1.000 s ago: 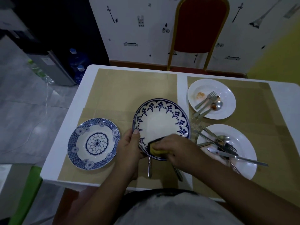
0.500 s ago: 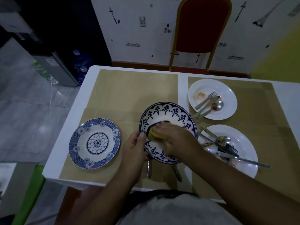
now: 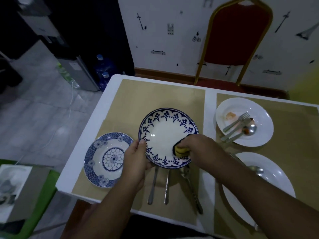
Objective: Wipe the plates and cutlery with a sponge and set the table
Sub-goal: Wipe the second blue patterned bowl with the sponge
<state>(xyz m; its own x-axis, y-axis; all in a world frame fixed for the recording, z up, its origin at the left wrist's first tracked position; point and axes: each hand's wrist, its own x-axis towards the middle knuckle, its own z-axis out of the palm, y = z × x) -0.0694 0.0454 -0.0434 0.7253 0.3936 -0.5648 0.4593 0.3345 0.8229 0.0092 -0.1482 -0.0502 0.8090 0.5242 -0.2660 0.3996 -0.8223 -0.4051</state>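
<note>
3 cutlery handles (image 3: 166,185) poke out under plate (image 3: 165,133), near edge. Your L hand (image 3: 136,161) grips its left rim, thumb on top. R hand (image 3: 198,149) curled round yellow/black sponge (image 3: 181,150), pressed on near-right rim. Plate: white centre, blue scroll border, over tan mat (image 3: 146,97). Far right: soiled white plate (image 3: 241,107).

Red chair (image 3: 240,31) against doodled white wall (image 3: 164,31), dim

The patterned plate (image 3: 164,133) hides the tops of three utensils (image 3: 167,187) at its 6 o'clock. The right hand (image 3: 198,149) covers most of the sponge (image 3: 179,151) at 4 o'clock.
</note>
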